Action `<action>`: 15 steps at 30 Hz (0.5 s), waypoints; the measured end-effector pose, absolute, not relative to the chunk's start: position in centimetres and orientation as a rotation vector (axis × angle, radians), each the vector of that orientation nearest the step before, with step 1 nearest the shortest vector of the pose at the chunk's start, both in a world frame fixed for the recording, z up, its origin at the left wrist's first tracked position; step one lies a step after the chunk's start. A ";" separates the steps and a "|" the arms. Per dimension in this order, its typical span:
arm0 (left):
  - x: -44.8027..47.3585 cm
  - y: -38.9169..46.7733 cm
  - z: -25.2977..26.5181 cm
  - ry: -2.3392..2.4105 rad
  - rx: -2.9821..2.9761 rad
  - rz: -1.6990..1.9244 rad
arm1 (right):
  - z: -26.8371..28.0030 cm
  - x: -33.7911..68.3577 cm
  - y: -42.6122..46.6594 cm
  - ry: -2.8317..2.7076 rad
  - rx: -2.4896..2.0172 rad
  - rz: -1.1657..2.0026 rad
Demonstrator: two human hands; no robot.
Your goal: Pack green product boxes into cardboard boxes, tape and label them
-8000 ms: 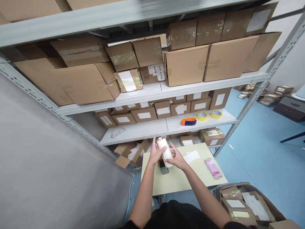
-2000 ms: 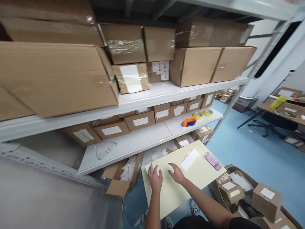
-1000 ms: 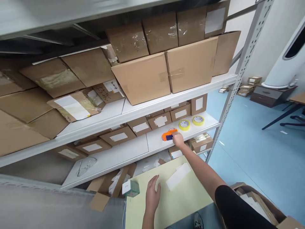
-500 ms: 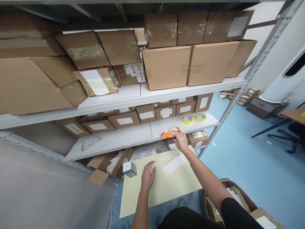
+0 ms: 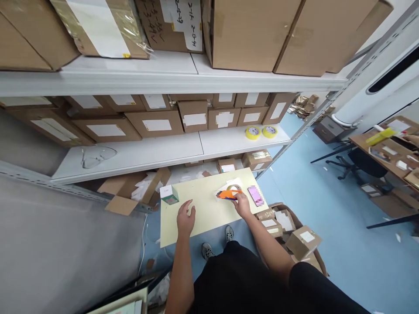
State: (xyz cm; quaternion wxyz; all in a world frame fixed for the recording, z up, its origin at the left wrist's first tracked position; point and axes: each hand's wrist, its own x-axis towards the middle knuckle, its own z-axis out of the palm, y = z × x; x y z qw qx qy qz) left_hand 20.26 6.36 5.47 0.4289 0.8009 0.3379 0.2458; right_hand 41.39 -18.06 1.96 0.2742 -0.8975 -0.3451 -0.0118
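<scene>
My right hand (image 5: 242, 206) is wrapped round an orange tape dispenser (image 5: 225, 194) with a roll of tape on it. The dispenser is over the right half of a pale yellow tabletop (image 5: 206, 209), with white paper partly hidden behind it. A phone (image 5: 255, 196) with a pink screen lies to the right of this hand. My left hand (image 5: 185, 220) is above the left part of the tabletop, fingers apart and holding nothing. Beyond it, near the far left corner, stands a small green and white box (image 5: 169, 194).
A shelf (image 5: 157, 153) behind the table holds cardboard boxes, two yellow tape rolls (image 5: 261, 132) and glasses (image 5: 98, 155). An open carton (image 5: 131, 192) is at lower left. A large bin of boxes (image 5: 303, 242) stands right of the table. A desk (image 5: 389, 152) is farther right.
The view has tilted down. My right hand has drawn the tape dispenser back from the shelf edge to over the tabletop. The phone has come into view; my left hand remains open.
</scene>
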 end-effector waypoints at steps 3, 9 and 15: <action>20.1 5.7 5.6 0.833 1.996 0.581 | 0.3 41.9 -20.1 -0.841 -2.593 0.148; 19.2 4.0 6.6 0.866 2.024 0.579 | -2.8 44.4 -23.3 -0.800 -2.731 0.341; 17.7 0.6 6.1 1.013 2.014 0.504 | -7.0 46.3 -26.2 -0.764 -2.779 0.450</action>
